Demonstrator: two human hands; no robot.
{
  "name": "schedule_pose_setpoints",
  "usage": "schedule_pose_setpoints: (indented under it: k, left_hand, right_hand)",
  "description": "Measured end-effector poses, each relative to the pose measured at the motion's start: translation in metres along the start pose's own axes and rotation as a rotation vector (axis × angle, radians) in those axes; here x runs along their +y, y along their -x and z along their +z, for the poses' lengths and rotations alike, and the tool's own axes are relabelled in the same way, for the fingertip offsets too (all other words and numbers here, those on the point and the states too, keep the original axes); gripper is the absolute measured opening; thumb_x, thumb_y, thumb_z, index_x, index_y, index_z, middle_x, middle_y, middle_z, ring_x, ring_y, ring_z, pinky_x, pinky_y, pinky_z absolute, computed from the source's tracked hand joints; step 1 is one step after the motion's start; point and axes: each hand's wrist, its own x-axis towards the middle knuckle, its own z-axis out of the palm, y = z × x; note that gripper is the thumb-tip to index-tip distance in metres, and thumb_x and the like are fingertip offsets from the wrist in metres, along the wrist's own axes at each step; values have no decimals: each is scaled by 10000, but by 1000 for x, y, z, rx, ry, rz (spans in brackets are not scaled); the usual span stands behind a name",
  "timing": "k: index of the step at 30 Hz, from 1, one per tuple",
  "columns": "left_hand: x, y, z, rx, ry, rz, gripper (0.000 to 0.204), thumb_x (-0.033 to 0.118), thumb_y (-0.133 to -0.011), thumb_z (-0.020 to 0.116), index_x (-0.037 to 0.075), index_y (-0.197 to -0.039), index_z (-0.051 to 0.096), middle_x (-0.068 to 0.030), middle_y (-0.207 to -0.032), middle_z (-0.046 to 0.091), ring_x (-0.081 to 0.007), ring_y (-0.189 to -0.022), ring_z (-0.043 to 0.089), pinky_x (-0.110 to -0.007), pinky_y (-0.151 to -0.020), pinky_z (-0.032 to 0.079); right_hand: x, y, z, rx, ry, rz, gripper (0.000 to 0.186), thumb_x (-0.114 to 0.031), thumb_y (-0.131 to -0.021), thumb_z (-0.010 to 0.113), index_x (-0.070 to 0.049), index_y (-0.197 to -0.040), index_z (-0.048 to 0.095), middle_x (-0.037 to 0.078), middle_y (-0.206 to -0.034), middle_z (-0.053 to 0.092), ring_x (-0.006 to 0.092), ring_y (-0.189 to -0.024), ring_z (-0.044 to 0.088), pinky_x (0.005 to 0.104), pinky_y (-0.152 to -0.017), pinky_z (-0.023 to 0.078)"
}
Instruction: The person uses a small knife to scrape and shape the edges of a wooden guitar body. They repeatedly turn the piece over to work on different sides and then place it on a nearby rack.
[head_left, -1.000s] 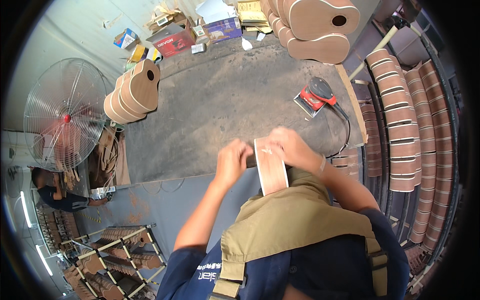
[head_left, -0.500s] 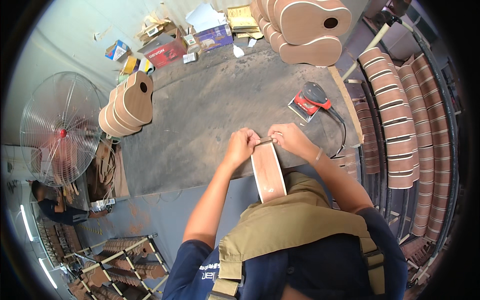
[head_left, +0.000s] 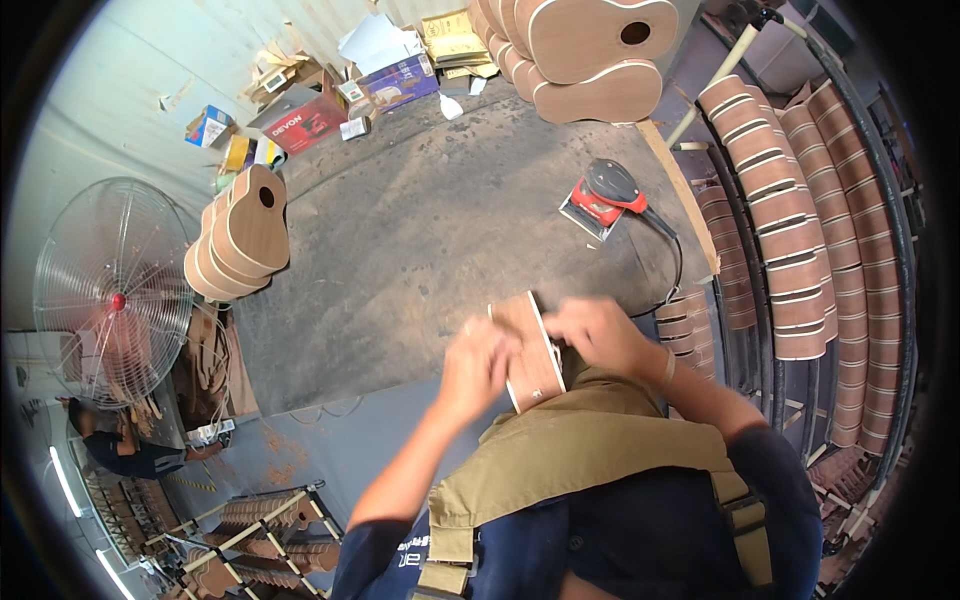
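Observation:
A small guitar-shaped wooden body [head_left: 535, 375] stands on edge against my lap at the table's near edge, its brown side facing up between pale edge strips. My left hand [head_left: 480, 365] lies against the left of that side; its bent fingers are smeared by motion, so its grip is unclear. By the right edge strip, my right hand [head_left: 600, 335] has its fingers drawn together, also blurred. Whatever is between them cannot be made out. An olive apron [head_left: 590, 450] lies behind the body.
A red and black sander [head_left: 607, 195] with a cord rests on the dark table [head_left: 400, 240]. Guitar bodies are stacked at the back [head_left: 600, 40] and left [head_left: 262, 225]. Boxes [head_left: 300, 120] line the wall. A fan [head_left: 118, 300] stands left, a rack of bodies [head_left: 770, 220] right. Another person [head_left: 125, 445] is far left.
The wooden body has turned and come nearer my lap. Both hands have moved down from its top end and apart; the thin dark strip they pinched is no longer discernible. The view has shifted slightly.

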Motion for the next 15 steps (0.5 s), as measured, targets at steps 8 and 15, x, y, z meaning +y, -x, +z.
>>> schedule_pose_setpoints:
  k: [8, 15]
  left_hand:
    - [-78, -29, 19, -73, 48, -162, 63, -30, -830, 699, 26, -857, 690, -165, -804, 599, -387, -819, 586, -488, -708, 488]
    - [37, 52, -5, -136, 2, 78, 139, -29, -736, 685, 30, -821, 593, -154, -823, 526, -355, -806, 568, -445, -700, 499]
  right_hand:
    - [53, -54, 21, 14, 40, -68, 238, -80, -979, 584, -86, -1093, 793, 161, -799, 670, 344, -748, 668, 419, -683, 534]
    - [-41, 52, 1, -18, -46, -156, 258, -55, -940, 626, -63, -1153, 773, 134, -908, 717, 310, -802, 693, 396, -700, 564]
